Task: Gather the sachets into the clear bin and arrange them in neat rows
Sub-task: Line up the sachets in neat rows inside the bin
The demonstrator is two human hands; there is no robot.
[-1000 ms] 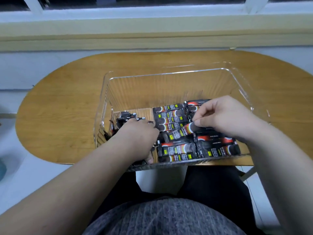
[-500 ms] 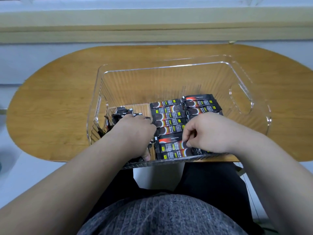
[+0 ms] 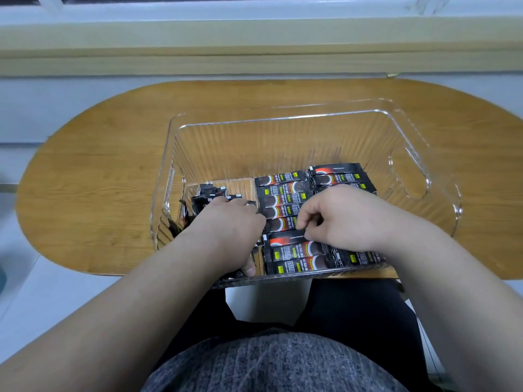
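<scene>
**Clear plastic, part filled: arranging well under way**

Wooden table (image 3: 99, 165) underneath, clear bin (image 3: 283, 120) standing on it, both hands down inside the bin.

Black sachets (image 3: 278, 198) already lying flat in stacked columns through the bin's middle and right. One more near row (image 3: 300, 263) against the bin's near wall. Left to sort: a loose heap (image 3: 209, 195) in the bin's left part, tumbled at all angles.

Left hand (image 3: 229, 224) palm down over that heap, thumb down by the bin's near wall, fingers hidden. Cannot tell whether gripping a bunch or only resting there. Right hand (image 3: 348, 219) curled, fingertips (image 3: 305, 219) pinching the far edge of one sachet (image 3: 280, 240) on top of the near row. Hands apart, though just beside each other, near the bin's near wall.

Reads as the arranging step, not the gathering: every sachet in sight already within the bin, none seen outside it. Seemingly seating that one sachet square onto the near row.

Next move probably calls for:
- pressing it flat and flush with its neighbours;
- letting go without dragging it askew;
- drawing the next one from the heap.

Needs a light touch. Thin, smooth packs by the look of them, likely to slide, and likely to knock a whole column out of line at one careless nudge.
</scene>
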